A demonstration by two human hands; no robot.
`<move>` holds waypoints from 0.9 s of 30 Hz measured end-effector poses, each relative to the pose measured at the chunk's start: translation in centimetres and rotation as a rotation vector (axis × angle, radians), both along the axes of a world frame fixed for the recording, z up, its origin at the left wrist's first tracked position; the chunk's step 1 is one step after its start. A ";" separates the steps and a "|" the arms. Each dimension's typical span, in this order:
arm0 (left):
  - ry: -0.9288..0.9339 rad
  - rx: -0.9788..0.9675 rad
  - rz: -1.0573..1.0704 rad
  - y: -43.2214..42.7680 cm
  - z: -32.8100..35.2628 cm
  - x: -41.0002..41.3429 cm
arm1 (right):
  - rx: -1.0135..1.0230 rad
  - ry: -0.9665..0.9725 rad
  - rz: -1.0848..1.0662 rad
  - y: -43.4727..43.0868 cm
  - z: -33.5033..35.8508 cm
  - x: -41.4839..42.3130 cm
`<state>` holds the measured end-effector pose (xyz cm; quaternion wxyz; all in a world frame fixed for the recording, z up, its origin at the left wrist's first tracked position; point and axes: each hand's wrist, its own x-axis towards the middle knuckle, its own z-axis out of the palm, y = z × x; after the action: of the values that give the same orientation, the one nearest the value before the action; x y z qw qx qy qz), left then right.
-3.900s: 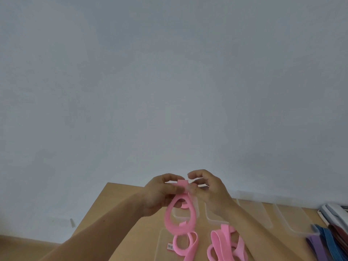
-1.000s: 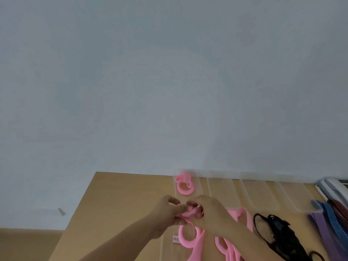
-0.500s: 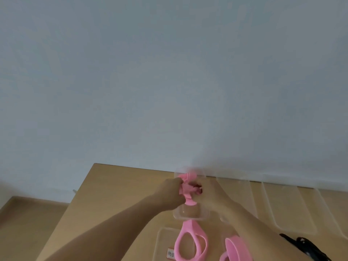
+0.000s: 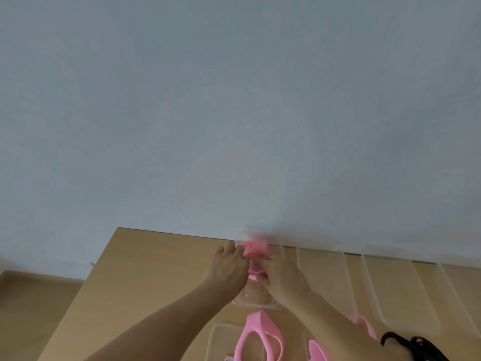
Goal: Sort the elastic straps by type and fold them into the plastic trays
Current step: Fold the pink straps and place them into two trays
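Folded pink strap [image 4: 253, 272]: sits inside the leftmost tray [image 4: 257, 305], abt mid-length, held between both hands. Rest, big to small:

- Wall [image 4: 234, 100]: plain pale blue-grey, fills the upper two-thirds of my feed.
- Desk [image 4: 145, 269]: light wood, far edge against the wall, left corner in view.
- Trays: clear plastic, in a row along the desk's back edge, long sides next to each other. 2nd tray [image 4: 322, 277], 3rd tray [image 4: 395, 290] and 4th tray [image 4: 460, 285] run off to the R. The 4th is cut by the frame edge.
- Flat clear piece [image 4: 217, 334]: nearer me, just in front of the leftmost tray. Tray or lid, I can't tell.
- L hand [image 4: 229, 267]: over the tray's left wall, fingers bent, tips gripping the strap's left side.
- R hand [image 4: 282, 278]: comes in from the right, index + thumb pinching the strap's right side.
- Pink loop [image 4: 260, 334]: loose, lies across the flat clear piece, tip near the tray's near end.
- Black strap [image 4: 416, 345]: bottom R on the desk.
- Second pink strap [image 4: 316, 350]: beside the R forearm, partly hidden.
- Pink wad [image 4: 256, 247]: at the tray's far end. Touching the held strap or just beyond it, too blurred for me to say.
- Label [image 4: 229, 358]: small, at the bottom edge, unreadable.
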<state>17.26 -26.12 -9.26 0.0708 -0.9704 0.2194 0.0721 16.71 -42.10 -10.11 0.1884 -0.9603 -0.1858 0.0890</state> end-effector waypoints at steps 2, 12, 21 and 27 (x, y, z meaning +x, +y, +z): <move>-0.034 -0.011 0.027 0.0 -0.6 0.1 | -0.041 -0.110 -0.010 0.2 -0.7 -0.7; -0.004 0.001 0.067 -0.4 -0.3 -0.5 | -0.027 -0.351 -0.001 -1.2 -1.1 -0.9; -0.024 -0.105 -0.008 0.3 1.8 0.5 | -0.084 -0.347 -0.001 -1.2 -1.9 0.2; -0.057 -0.227 -0.085 0.5 0.5 1.1 | -0.086 -0.437 0.056 -1.3 -1.8 -0.1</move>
<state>18.32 -25.62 -8.72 -0.0305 -0.9637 0.2648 0.0163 16.66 -43.38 -11.89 0.1001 -0.9583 -0.2450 -0.1082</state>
